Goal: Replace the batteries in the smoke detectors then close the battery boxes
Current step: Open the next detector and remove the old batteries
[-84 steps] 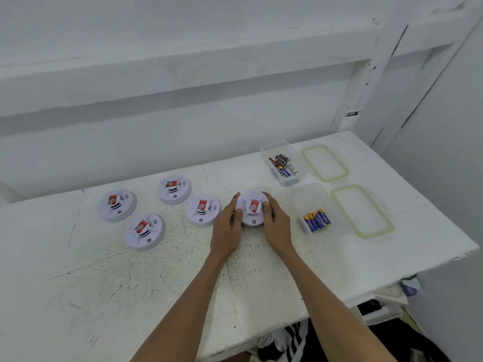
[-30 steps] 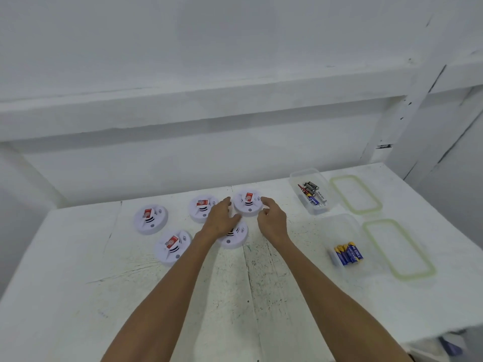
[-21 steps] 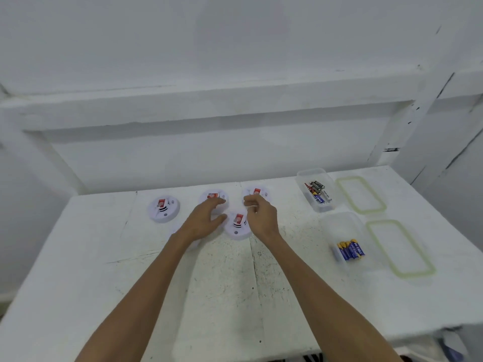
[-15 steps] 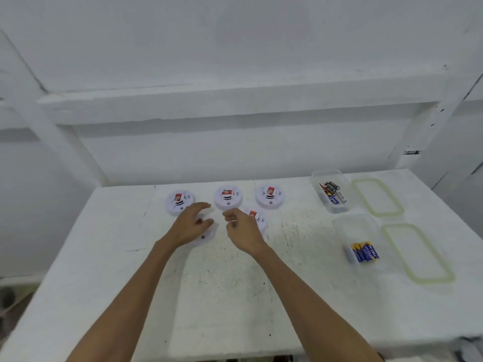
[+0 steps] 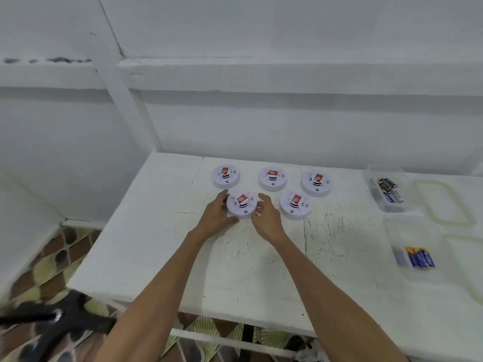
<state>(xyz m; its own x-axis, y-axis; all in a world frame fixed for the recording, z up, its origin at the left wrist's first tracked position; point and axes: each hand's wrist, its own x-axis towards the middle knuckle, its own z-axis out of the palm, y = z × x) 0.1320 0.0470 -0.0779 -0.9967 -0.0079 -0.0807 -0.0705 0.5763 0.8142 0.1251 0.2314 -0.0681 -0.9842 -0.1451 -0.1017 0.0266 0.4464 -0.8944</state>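
No writing reads clearly. The blue-and-yellow batteries [image 5: 419, 257], in a clear box [image 5: 392, 231] well to the right of the right hand [image 5: 266, 218], carry white lettering too blurred to spell out. The smoke detector [image 5: 241, 209] held between the right hand and the left hand [image 5: 217, 218] bears a red label [image 5: 241, 198] with a pale mark, too small to read; the four detectors beyond the hands show similar labels.

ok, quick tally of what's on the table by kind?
smoke detectors: 5
clear battery boxes: 2
green-rimmed lids: 2
Total: 9
The batteries in the boxes are too blurred to count.
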